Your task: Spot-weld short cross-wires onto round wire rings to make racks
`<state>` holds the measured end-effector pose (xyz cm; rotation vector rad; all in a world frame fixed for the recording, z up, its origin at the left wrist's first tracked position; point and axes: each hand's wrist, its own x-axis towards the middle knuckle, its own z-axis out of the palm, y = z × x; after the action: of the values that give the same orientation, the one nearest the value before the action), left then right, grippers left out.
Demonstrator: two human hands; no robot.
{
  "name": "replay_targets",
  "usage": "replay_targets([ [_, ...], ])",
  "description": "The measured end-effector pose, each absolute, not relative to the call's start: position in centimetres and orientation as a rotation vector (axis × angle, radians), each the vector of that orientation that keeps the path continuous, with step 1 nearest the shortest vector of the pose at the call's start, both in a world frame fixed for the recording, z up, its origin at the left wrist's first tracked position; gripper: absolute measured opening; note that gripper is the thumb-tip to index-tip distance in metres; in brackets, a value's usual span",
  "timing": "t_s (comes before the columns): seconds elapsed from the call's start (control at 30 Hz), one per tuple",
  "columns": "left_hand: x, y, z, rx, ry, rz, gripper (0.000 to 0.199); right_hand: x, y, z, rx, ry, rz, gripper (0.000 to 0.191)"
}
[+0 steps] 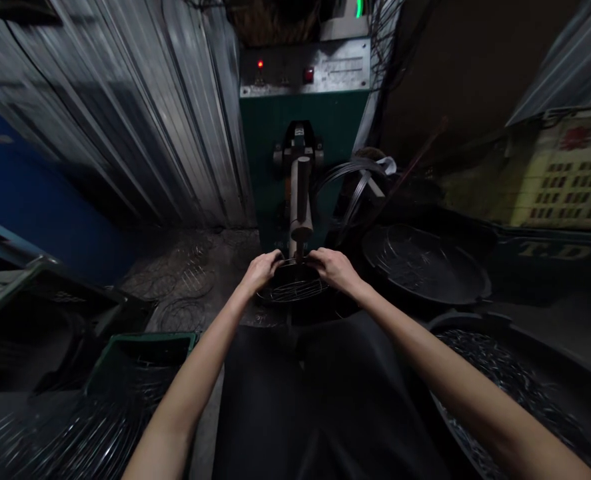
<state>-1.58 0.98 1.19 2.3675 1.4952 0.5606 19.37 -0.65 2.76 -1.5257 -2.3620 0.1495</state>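
Both hands hold a round wire rack (295, 291) under the cylindrical arm (301, 193) of a green machine (345, 120). My left hand (265, 270) pinches the rack's far left edge, fingers closed. On the opposite side, my right hand (332, 267) grips the far right edge, also with closed fingers. The rack's far rim lies at the lower metal tip (299, 253) of the machine; whether they touch cannot be made out. A red light (260, 64) glows on the machine's panel (305, 67).
Green crate (150, 339) and wire pieces (85, 433) lie lower left. Wire racks (192, 277) rest on the floor. At right stand a black basin (425, 267), another basin with many metal pieces (510, 373), and a yellow crate (565, 167). Corrugated metal (175, 100) stands behind.
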Motion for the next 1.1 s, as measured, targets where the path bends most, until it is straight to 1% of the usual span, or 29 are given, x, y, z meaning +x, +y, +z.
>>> replay_targets([
  [0.23,-1.6,1.5,0.9,2.281,1.455,0.589,0.018,19.3,-0.5,2.6,-1.538,-2.346,0.145,0.021],
  [0.37,-1.6,1.6,1.1,2.273,1.453,0.593,0.018,20.0,0.0,2.9,-1.469,-2.324,0.266,0.021],
  [0.5,-1.6,1.8,1.3,2.323,1.42,0.614,0.019,23.3,0.8,3.8,-1.362,-2.107,0.402,0.019],
  [0.63,-1.7,2.0,1.3,2.341,1.396,0.637,0.022,27.1,1.4,4.5,-1.463,-1.967,0.389,0.018],
  [0.8,-1.8,2.1,1.3,2.32,1.404,0.654,0.021,28.5,2.6,4.0,-1.515,-2.111,0.441,0.02],
  [0.9,-1.8,2.0,1.5,2.336,1.411,0.655,0.021,28.4,4.1,3.0,-1.481,-2.247,0.482,0.024],
  [1.03,-1.5,2.0,1.7,2.337,1.418,0.614,0.023,28.5,5.9,1.5,-1.392,-2.49,0.645,0.031],
  [1.1,-1.6,2.2,1.6,2.315,1.43,0.616,0.024,28.6,6.5,1.1,-1.404,-2.58,0.713,0.03],
])
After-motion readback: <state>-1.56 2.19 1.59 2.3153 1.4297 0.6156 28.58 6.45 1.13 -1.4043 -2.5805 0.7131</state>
